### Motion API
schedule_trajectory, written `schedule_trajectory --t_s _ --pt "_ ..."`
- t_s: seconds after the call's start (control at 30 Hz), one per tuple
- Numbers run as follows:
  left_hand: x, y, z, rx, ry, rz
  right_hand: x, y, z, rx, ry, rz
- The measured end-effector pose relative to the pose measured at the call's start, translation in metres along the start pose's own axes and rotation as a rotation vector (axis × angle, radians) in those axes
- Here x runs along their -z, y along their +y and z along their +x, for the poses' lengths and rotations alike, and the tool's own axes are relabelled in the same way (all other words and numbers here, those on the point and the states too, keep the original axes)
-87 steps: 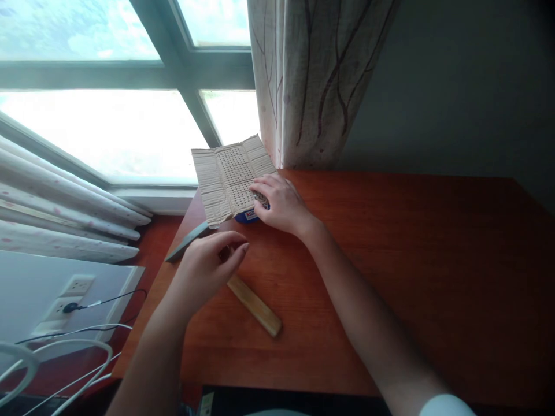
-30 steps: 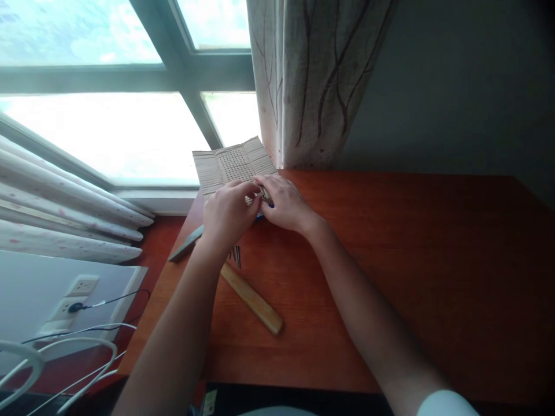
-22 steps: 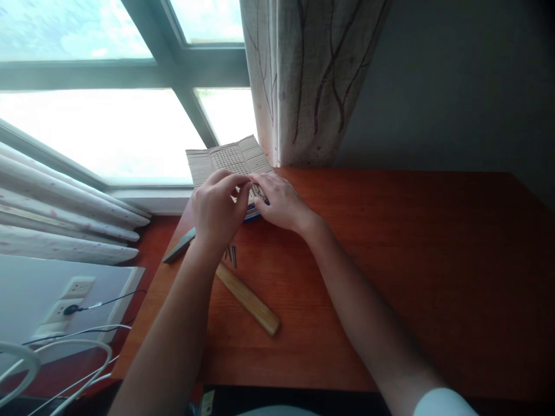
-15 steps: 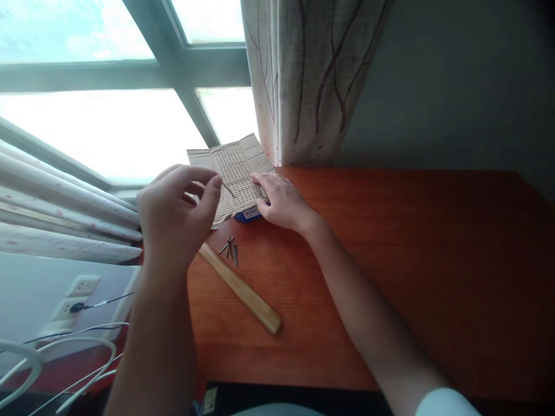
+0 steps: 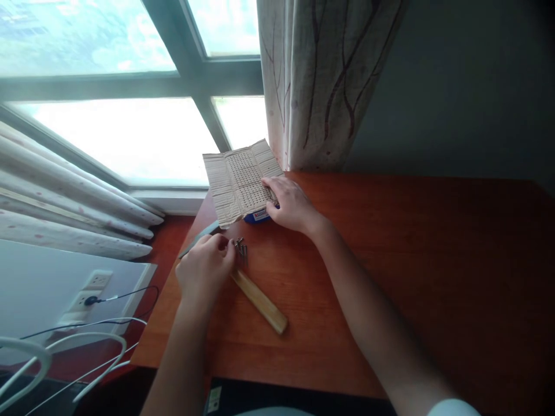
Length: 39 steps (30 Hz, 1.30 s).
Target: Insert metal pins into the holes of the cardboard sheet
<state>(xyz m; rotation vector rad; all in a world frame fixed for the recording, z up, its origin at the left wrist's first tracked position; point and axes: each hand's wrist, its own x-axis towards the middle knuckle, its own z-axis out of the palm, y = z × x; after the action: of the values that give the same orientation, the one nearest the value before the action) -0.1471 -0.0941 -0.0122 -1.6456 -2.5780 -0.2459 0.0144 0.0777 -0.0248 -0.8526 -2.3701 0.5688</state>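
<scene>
My left hand [image 5: 207, 263] is low over the table, thumb and fingertips pinched together beside a small pile of nails [image 5: 241, 248]. Whatever is in the pinch is hidden. Under that hand lies what looks like a hammer, its wooden handle [image 5: 260, 303] slanting toward me and its grey metal head [image 5: 203, 236] partly covered. My right hand [image 5: 292, 205] grips the near right edge of a creased cardboard sheet [image 5: 247, 176] with rows of small holes. Small brownish bits show between thumb and forefinger. The sheet rests on a blue box [image 5: 256, 216], mostly hidden beneath it.
The reddish wooden table [image 5: 390, 260] meets a window [image 5: 121, 138] and a patterned curtain [image 5: 321, 81] at the back. To the left are a second curtain [image 5: 73, 214], wall sockets [image 5: 93, 289] and white cables [image 5: 87, 341]. A dark object [image 5: 295, 396] sits at the near edge.
My left hand has come down from beside the cardboard, where it held a thin nail, to the nail pile. My right hand stays on the cardboard. The view has shifted slightly.
</scene>
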Motion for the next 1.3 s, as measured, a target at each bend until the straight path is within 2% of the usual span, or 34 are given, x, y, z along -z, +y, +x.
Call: schedule_trajectory --t_s 0.17,0.27,0.37,0.43,0.5,0.63,0.77,0.87,1.0,1.07,1.13,1.17,1.23,1.3 --pt "0.022 0.001 -0.004 -0.015 0.126 -0.035 0.001 0.001 0.001 -0.005 -0.016 0.013" --pt "0.037 0.017 0.004 -0.104 0.207 -0.191 0.001 0.001 0.000 -0.001 -0.009 0.016" --pt "0.042 0.038 0.027 -0.193 0.197 -0.315 0.000 0.001 0.000 0.005 -0.004 0.017" --pt "0.040 0.051 0.046 -0.234 0.176 -0.346 0.000 0.001 0.000 0.004 -0.003 0.024" --pt "0.034 0.061 0.062 -0.290 0.106 -0.349 -0.001 0.001 0.000 -0.002 -0.001 0.034" --pt "0.024 0.069 0.079 -0.356 0.010 -0.345 -0.002 0.003 0.000 -0.004 0.007 0.050" --pt "0.015 0.069 0.084 -0.382 0.004 -0.349 -0.003 0.006 0.000 0.026 -0.005 0.024" --pt "0.008 0.071 0.088 -0.392 0.067 -0.340 -0.003 0.006 0.000 0.020 -0.005 0.017" --pt "0.013 0.077 0.089 -0.362 0.310 -0.469 -0.001 0.006 -0.001 0.007 -0.004 0.040" --pt "0.026 0.076 0.085 -0.292 0.464 -0.587 0.000 0.005 -0.001 0.010 -0.004 0.043" --pt "0.043 0.070 0.077 -0.224 0.544 -0.669 0.001 0.005 -0.001 0.016 -0.010 0.037" --pt "0.051 0.066 0.071 -0.212 0.539 -0.692 0.001 0.005 -0.001 0.019 -0.014 0.034" --pt "0.062 0.055 0.057 -0.218 0.405 -0.720 0.000 0.005 -0.001 0.024 -0.020 0.033" --pt "0.063 0.043 0.040 -0.262 0.305 -0.717 -0.001 0.006 -0.001 0.029 -0.020 0.039"
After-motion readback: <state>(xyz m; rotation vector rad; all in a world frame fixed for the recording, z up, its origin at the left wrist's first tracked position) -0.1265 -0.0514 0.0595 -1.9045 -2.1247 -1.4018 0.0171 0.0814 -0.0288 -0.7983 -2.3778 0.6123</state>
